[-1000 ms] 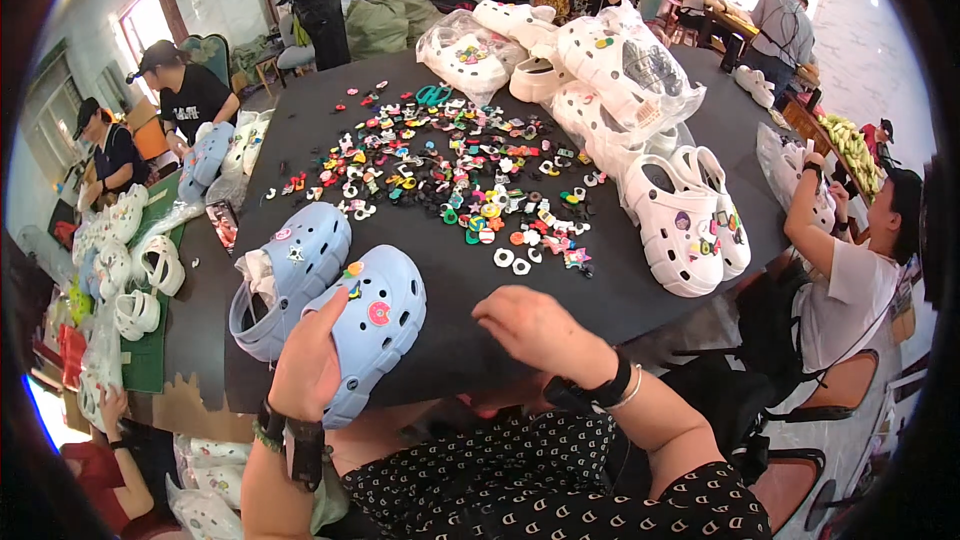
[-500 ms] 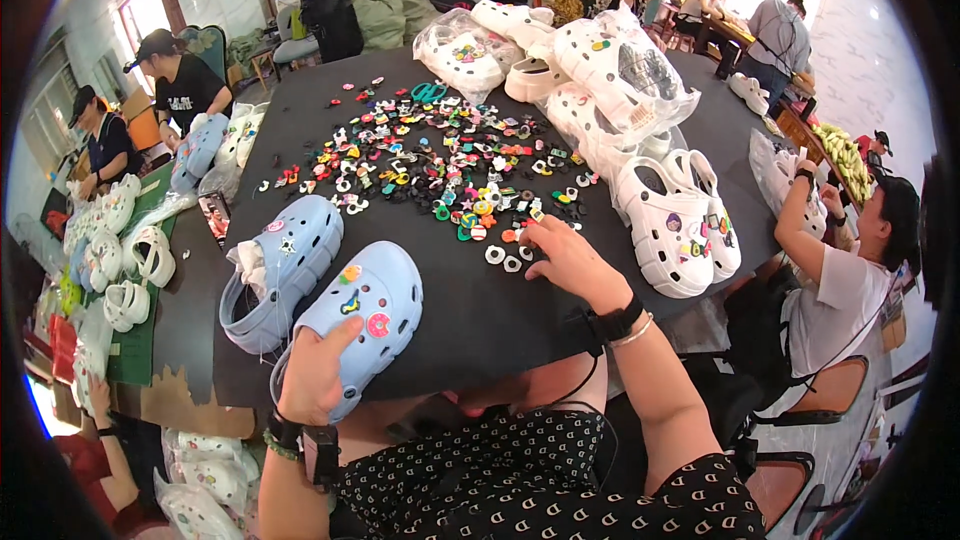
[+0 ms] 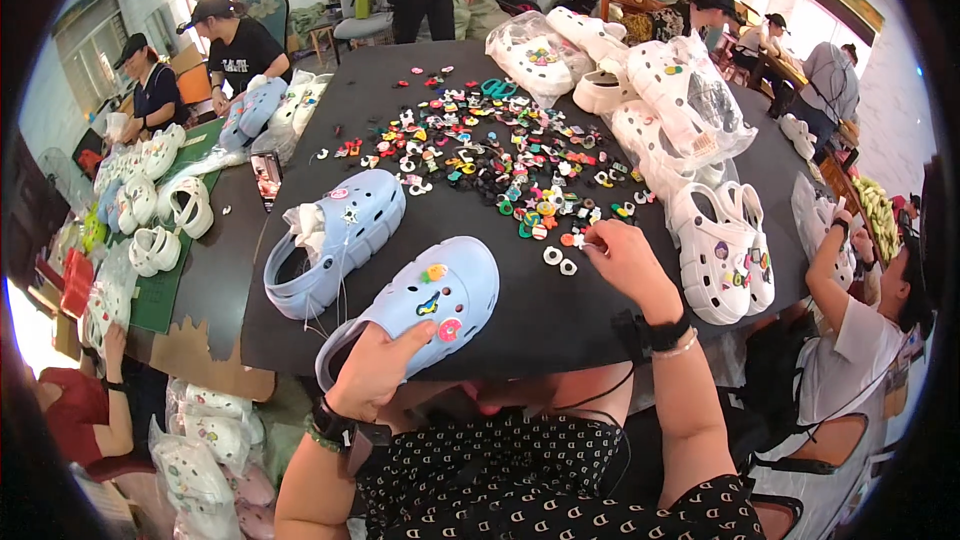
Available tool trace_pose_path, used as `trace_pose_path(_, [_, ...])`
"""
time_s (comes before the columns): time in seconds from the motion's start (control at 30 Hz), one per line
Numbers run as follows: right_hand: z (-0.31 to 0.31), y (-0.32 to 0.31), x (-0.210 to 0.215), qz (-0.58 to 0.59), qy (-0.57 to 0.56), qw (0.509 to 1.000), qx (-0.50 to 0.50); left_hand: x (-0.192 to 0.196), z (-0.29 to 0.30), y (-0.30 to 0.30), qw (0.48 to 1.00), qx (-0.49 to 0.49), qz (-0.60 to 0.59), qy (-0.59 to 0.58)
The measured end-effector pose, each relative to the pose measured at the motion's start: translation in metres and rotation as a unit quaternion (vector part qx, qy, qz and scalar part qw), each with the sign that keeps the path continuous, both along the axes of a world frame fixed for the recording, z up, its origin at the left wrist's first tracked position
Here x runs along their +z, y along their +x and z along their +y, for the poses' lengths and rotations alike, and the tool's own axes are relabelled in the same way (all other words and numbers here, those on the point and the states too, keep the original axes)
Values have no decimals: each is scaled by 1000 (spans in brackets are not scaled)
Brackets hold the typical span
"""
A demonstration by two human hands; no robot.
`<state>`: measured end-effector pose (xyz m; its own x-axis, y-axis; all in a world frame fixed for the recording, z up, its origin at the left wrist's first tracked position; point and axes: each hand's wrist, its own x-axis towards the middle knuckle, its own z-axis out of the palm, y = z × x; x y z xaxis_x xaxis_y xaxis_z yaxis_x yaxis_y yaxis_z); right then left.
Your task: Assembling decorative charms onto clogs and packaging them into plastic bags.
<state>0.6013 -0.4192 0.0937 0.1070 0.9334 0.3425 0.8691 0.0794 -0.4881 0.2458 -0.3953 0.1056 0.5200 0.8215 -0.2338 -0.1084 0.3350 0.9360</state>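
Currently on hand, item by item:

1. Pale blue foam clog with perforated upper [image 3: 425, 305], at the near edge of the black tabletop [image 3: 560, 325]. My left hand [image 3: 375, 370] is clamped around its heel end, thumb on top. Three small charms show fitted on its upper: a yellow one, a dark one and a pink round one. Most holes are bare, so I judge this clog only partly dressed.

2. Second pale blue foam clog [image 3: 340, 235], just beyond the first, white paper stuffing in its opening; one small pink charm shows near the toe. Otherwise unstarted, as far as I can see.

3. Scattered heap of small multicoloured shoe charms [image 3: 500, 155], mid-tabletop. My right hand [image 3: 620, 255] reaches to its near edge, fingertips pinched at a small charm; whether it is lifted or only touched I cannot tell. Two white ring-shaped charms [image 3: 560, 260] lie just beside that hand.

4. White foam clogs with charms fitted [image 3: 725, 250], to the right, some in clear bags: apparently finished stock.
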Motion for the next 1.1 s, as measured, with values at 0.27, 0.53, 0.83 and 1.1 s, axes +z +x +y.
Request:
trace_pose_path(0.27, [-24, -120, 37, 170, 48, 949, 262, -2, 1, 0, 1000, 4, -15, 1])
trace_pose_path(0.53, [-10, -149, 26, 98, 81, 965, 231, -10, 1, -2, 999, 8, 33, 32])
trace_pose_path(0.83, [-10, -149, 43, 7, 9, 986, 164, -1, -4, 2, 995, -10, 50, 85])
trace_pose_path(1.1, [7, -150, 41, 26, -7, 987, 159, -10, -1, 7, 969, -22, 42, 244])
